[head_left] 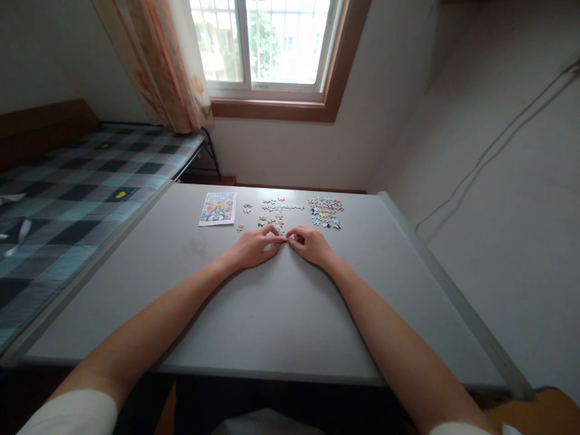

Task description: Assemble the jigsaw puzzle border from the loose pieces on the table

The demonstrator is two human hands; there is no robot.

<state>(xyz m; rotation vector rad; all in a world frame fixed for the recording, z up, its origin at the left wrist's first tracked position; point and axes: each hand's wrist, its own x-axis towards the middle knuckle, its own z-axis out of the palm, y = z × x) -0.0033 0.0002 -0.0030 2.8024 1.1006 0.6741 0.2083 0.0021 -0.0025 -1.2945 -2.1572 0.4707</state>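
My left hand (257,246) and my right hand (310,244) meet fingertip to fingertip near the table's middle. Between their pinched fingers is a small dark jigsaw piece (285,241), mostly covered; whether it is one piece or two joined I cannot tell. Just beyond the hands lies a partly joined jigsaw section (277,217), with a pale strip (290,207) running to the right at its top. A pile of loose jigsaw pieces (325,211) is spread to the right. Left of the hands lies a printed picture sheet (218,209) showing penguins.
A few loose pieces (247,208) lie between the sheet and the joined section. The grey table (272,326) has raised side edges. A bed with a checked cover (90,181) stands at the left, a wall (512,199) at the right.
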